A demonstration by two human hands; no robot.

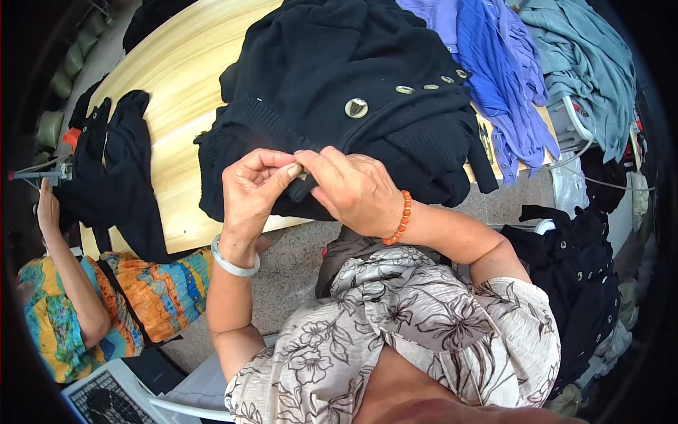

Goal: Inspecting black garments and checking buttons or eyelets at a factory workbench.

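Observation:
A black knit cardigan (304, 85) lies bunched on the table in front of me, its ribbed hem toward me. Big round buttons run along its band; one large pale-rimmed button (357, 107) with a dark middle faces up. My left hand (254, 185) is closed in a pinch at the cardigan's near edge, thumb and forefinger together. Meeting it there, my right hand (361, 191) is also closed, its fingertips pressed on the cloth. A small pale bit, perhaps a button's edge, shows between the fingertips; the rest of it is hidden.
The light wood table (176, 134) carries another black garment (131, 177) at left, near a co-worker's hand (48, 208). Purple garments (494, 71) and a grey-green garment (586, 56) hang at right. Small thread snips (486, 141) lie beside the cardigan. Black buttoned garments (572, 283) are piled lower right.

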